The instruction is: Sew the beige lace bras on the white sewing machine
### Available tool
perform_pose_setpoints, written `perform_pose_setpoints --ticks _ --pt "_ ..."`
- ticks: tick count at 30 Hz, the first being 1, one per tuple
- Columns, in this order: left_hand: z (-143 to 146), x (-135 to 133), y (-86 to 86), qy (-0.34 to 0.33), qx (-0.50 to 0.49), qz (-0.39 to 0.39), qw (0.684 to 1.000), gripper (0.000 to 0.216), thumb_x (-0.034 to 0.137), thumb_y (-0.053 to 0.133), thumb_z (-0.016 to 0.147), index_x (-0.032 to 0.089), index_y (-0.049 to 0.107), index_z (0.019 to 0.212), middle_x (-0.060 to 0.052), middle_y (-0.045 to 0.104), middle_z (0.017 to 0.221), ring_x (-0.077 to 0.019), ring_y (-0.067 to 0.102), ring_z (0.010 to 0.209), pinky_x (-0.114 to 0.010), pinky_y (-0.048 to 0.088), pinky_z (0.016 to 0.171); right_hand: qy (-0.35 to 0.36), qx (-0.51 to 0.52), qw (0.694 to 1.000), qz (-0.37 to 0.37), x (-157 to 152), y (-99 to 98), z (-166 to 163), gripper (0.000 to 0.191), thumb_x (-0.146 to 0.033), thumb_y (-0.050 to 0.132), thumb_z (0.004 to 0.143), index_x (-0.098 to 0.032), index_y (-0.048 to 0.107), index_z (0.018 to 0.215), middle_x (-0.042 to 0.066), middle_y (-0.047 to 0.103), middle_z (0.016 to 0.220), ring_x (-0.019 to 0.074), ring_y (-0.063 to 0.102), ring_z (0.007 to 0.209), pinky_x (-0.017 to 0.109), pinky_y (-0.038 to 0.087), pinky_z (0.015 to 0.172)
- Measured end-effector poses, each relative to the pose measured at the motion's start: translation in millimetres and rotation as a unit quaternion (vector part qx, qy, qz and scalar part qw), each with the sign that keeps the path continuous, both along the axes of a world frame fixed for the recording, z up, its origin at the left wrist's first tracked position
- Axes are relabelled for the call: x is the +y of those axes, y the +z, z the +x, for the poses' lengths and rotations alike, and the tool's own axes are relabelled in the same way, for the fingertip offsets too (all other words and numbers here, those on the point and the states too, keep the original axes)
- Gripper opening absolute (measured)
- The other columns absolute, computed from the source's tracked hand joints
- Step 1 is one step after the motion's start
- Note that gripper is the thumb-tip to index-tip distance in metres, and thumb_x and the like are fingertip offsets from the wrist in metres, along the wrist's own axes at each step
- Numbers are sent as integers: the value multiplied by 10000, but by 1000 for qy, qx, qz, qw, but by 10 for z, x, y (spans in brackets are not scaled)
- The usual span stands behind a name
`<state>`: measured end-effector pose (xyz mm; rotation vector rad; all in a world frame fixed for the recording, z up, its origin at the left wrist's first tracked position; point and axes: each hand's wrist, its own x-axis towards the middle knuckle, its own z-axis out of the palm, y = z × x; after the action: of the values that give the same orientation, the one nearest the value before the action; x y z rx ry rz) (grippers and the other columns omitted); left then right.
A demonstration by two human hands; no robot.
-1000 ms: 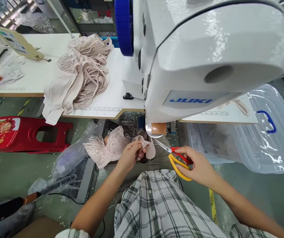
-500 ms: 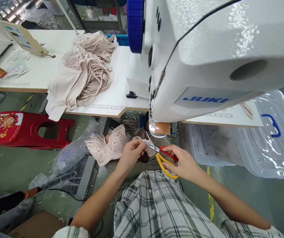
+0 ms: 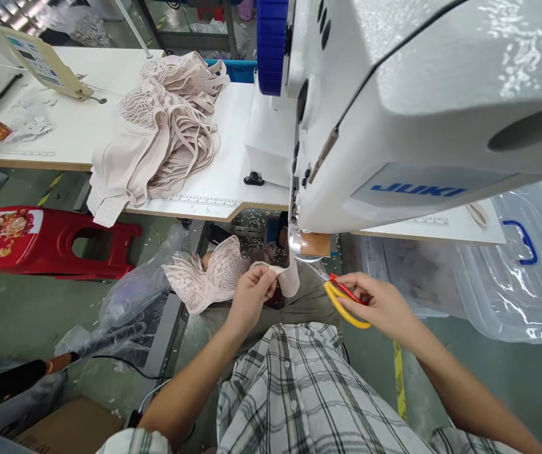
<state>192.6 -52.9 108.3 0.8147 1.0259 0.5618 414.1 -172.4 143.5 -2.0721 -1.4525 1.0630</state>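
Observation:
A pale pink lace bra point(image 3: 221, 271) hangs over my lap below the sewing machine point(image 3: 394, 157). My left hand point(image 3: 252, 293) pinches its band between thumb and fingers, and a loop of the band point(image 3: 290, 280) curves up toward the machine's needle area. My right hand point(image 3: 377, 301) grips scissors point(image 3: 341, 297) with one red and one yellow handle. Their blades point up and left, apart from the fabric, below the round metal plate at the machine's end.
A pile of similar bras point(image 3: 157, 139) lies on the white table point(image 3: 230, 148) at left. On the floor are a red stool point(image 3: 58, 243) and plastic bags point(image 3: 133, 296). A clear plastic box lid point(image 3: 521, 290) with a blue handle is at right.
My right hand has moved right with the scissors, whose blades have left the fabric by my left fingertips. My left hand keeps its pinch, and more of the band shows. The view has shifted slightly.

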Motion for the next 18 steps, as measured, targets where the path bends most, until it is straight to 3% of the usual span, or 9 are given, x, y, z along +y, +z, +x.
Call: perform_pose_setpoints --ticks 3,6,8,11,13,14,16,18 --pt "26 2 -19 6 -16 -27 999 451 566 761 640 182 524 642 69 450 545 -50 343 485 -195 255 470 -27 -110 993 20 169 43 399 317 -465 602 847 -243 702 1050 32 679 717 194 604 589 295 452 525" --pt "78 -6 38 -6 -23 -21 999 473 601 743 637 181 526 655 64 469 552 -47 368 468 -190 252 446 -55 -255 962 87 459 110 810 293 -391 599 853 -196 697 1048 114 709 829 290 663 769 374 496 647" --pt "105 -18 103 -34 -21 -7 999 489 637 710 648 187 520 636 55 477 517 -52 364 414 -201 219 398 -56 -313 935 156 583 212 910 242 -313 588 838 -173 696 1004 160 715 893 343 667 903 437 514 760" --pt "147 -3 139 -114 10 -41 993 507 683 657 630 190 541 660 29 536 492 -65 386 341 -208 162 351 -43 -290 920 261 576 300 619 232 -333 554 851 -195 687 982 146 734 950 328 686 915 468 553 790" --pt "192 36 117 -198 5 -44 979 472 655 622 637 189 566 678 14 566 501 -81 423 348 -208 217 364 87 -186 942 264 509 210 226 237 -333 581 840 -273 683 1046 82 756 1017 284 715 924 416 592 777" --pt "214 57 102 -247 7 -37 968 458 642 612 627 187 582 674 12 559 487 -88 425 350 -213 238 371 170 -145 939 261 480 130 30 332 -353 644 776 -306 678 1103 74 755 1079 297 719 958 413 603 788" --pt "233 90 76 -330 33 -4 943 440 612 591 645 176 635 676 -2 555 479 -105 436 373 -229 291 395 234 -132 933 240 451 -38 -261 299 -234 617 750 -348 701 1014 50 773 973 274 743 841 358 601 695" --pt "195 101 51 -346 85 68 932 430 577 571 721 170 707 758 -41 616 543 -151 519 459 -270 397 470 226 -149 935 230 459 -154 -343 215 -209 587 737 -330 701 872 57 763 817 284 736 703 358 568 575"
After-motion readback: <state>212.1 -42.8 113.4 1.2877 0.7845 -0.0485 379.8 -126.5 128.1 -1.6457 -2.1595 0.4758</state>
